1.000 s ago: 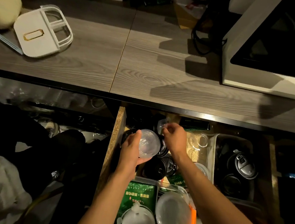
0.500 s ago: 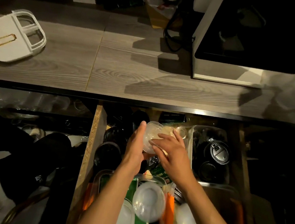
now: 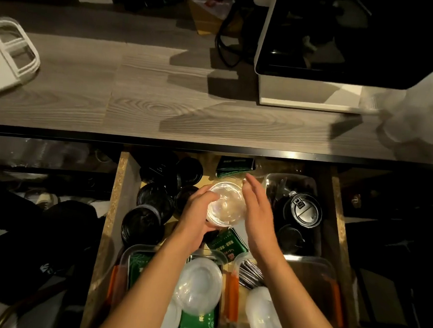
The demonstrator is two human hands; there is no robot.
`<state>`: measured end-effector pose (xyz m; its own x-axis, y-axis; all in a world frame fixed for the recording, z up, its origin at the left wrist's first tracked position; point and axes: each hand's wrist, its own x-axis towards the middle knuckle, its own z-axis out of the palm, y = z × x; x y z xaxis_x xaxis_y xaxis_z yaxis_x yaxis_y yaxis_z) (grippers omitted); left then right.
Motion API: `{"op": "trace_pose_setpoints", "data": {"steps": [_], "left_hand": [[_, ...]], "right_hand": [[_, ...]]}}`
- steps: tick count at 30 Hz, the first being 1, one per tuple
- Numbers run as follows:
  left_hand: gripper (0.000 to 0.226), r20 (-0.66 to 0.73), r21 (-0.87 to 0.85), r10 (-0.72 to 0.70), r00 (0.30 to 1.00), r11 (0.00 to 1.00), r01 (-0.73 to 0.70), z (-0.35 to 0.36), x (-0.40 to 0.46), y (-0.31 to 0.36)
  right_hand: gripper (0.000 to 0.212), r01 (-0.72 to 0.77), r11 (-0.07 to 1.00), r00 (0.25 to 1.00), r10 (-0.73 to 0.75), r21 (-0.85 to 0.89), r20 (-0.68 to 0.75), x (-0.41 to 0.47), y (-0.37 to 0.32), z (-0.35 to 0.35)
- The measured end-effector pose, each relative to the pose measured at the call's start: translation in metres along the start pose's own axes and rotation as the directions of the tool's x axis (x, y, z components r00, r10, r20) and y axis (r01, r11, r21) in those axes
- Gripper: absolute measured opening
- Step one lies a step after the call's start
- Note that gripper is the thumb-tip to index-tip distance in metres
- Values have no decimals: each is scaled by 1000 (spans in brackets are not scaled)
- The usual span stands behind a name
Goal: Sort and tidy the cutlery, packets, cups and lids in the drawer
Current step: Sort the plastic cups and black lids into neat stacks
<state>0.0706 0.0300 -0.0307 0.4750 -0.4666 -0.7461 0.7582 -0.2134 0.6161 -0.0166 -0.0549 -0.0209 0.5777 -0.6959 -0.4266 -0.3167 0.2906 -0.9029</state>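
1. Far left on the grey wood-grain counter (image 3: 147, 101) we note a white plastic lid (image 3: 9, 57) with clip frames.
2. In the open drawer (image 3: 107, 222), left side: round black lids (image 3: 142, 224), ribbed and glossy, crowded together.
3. Left hand (image 3: 196, 214) grips a clear round plastic cup (image 3: 226, 203) from below and the side, above the drawer's middle.
4. Right hand (image 3: 257, 208), fingers straight, lies against the cup's right rim.
5. Right of it: clear tub (image 3: 312, 181) holding black sip lids (image 3: 303, 209).
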Motion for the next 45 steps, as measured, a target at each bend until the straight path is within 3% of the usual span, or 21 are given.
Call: {"op": "trace_pose_setpoints", "data": {"steps": [3,8,12,14,15,16,18,21,23,26,31,34,37,40,43,45], "left_hand": [[32,13,5,-14,1000,1000,14,6,1,-1],[24,-38,86,-15,999,996,18,6,4,-1],[23,-110,126,-28,994,991,42,-4,13,0],[23,-163,127,-24,986,991,45,-16,19,4],[24,-184,125,-17,983,991,41,-24,23,6],[25,-204,119,-13,979,992,38,-31,27,8],[28,-230,110,-6,973,993,32,-45,34,9],[23,-236,114,11,972,993,16,-57,40,7],[21,-231,112,10,973,994,16,-60,42,5],[21,-228,100,-3,974,995,26,-63,43,3],[26,-226,126,39,973,992,-11,-61,40,3],[43,-223,101,20,975,995,3,-55,35,8],[49,-200,59,-1,980,998,13,-40,23,12],[46,-151,35,-16,988,999,21,-20,6,15],[44,-50,36,-4,999,999,6,-4,-10,16],[54,31,58,1,1000,998,-3,3,-16,11]], "right_hand": [[39,-199,977,980,197,70,31,10,0,9],[41,-137,990,991,137,32,-2,13,5,17],[45,-258,966,954,259,-29,152,27,14,14],[39,-239,960,962,255,-149,102,43,23,10],[37,-161,937,984,177,-312,25,54,31,6],[39,-93,861,996,88,-501,-35,66,40,2],[49,5,637,1000,-26,-771,-14,83,53,-2],[62,99,415,994,-9,-905,105,98,67,2],[54,129,383,991,-30,-915,127,107,73,6],[33,82,472,996,-75,-878,52,109,72,8],[24,142,616,962,-269,-775,-38,83,49,6],[18,181,796,921,-343,-578,-184,60,25,2],[23,208,930,910,-298,-304,-288,37,-2,-3],[36,232,951,945,-270,-202,-184,18,-18,-5],[38,230,921,957,-273,-316,-97,7,-11,-6],[36,216,891,957,-274,-399,-92,2,-4,-5]]}}
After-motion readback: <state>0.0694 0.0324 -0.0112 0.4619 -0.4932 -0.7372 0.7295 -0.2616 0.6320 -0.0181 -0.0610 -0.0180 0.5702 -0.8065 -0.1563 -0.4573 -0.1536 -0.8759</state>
